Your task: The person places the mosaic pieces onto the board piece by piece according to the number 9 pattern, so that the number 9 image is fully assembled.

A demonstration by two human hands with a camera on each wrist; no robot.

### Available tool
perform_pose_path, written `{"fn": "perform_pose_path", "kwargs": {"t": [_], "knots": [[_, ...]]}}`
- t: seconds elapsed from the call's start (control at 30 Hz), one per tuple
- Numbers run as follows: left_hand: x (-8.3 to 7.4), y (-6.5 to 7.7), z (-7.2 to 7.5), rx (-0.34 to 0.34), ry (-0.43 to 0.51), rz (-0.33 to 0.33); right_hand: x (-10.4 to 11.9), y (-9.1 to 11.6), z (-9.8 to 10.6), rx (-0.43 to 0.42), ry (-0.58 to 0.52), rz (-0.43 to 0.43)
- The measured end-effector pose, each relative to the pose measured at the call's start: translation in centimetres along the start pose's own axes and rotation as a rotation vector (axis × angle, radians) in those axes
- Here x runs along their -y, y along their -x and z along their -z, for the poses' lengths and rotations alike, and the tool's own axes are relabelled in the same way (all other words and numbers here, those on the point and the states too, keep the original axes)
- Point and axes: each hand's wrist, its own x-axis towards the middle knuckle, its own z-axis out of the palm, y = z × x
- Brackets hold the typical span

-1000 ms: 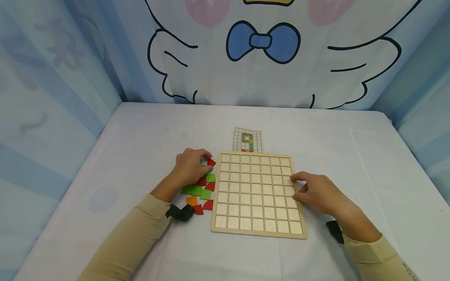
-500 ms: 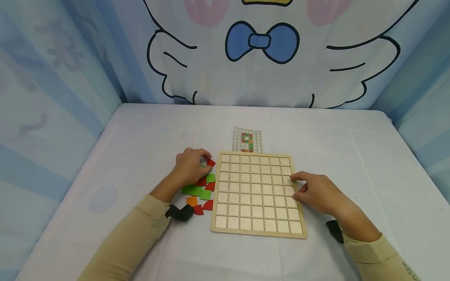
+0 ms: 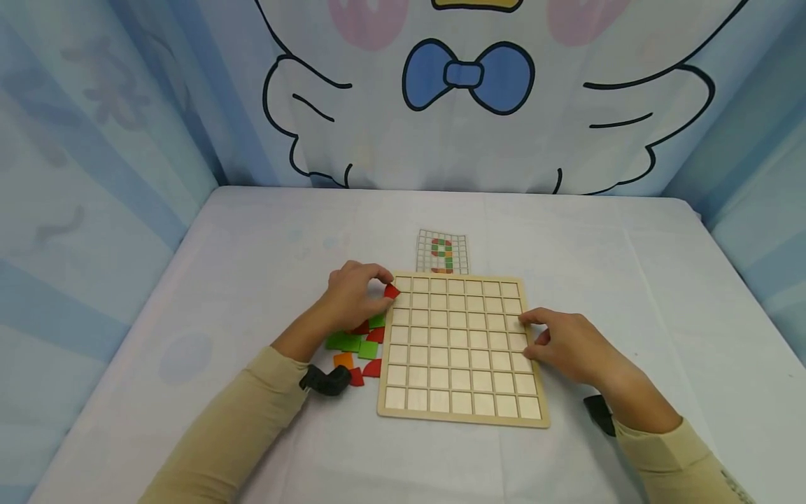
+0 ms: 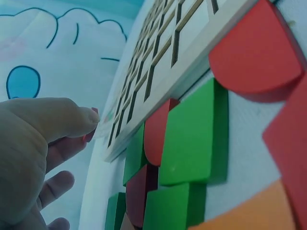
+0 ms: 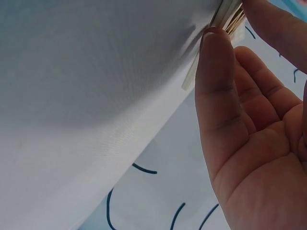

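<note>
My left hand [image 3: 354, 292] pinches a red tile [image 3: 392, 291] between thumb and forefinger, at the upper left corner of a wooden grid board [image 3: 462, 419]. In the left wrist view only a thin red edge of that tile [image 4: 94, 115] shows past the thumb; the other fingers hang loose. Below this hand, along the board's left side, lie several red, green and orange tiles, among them a green square [image 4: 192, 136] and a red rounded piece [image 4: 256, 52]. On the board's right edge rest the thumb and forefinger of my right hand [image 3: 569, 344], spread apart along it.
Behind the board lies a small grid card [image 3: 425, 252] with a red, green and orange pattern, its near end reaching the board's top edge. A white cloth [image 3: 302, 462] covers the table. Printed curtains [image 3: 466, 150] hang behind and at both sides.
My left hand has moved a little right and up with the red tile, from beside the board to over its upper left corner. The right hand stays on the edge.
</note>
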Motion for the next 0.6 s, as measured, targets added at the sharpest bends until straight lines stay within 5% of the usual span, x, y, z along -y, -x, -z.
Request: {"fn": "perform_pose_path", "kwargs": {"t": [0.6], "knots": [[-1.4, -0.6, -0.7, 0.072, -0.002, -0.131, -0.1, 0.1, 0.2, 0.008, 0.007, 0.000]]}}
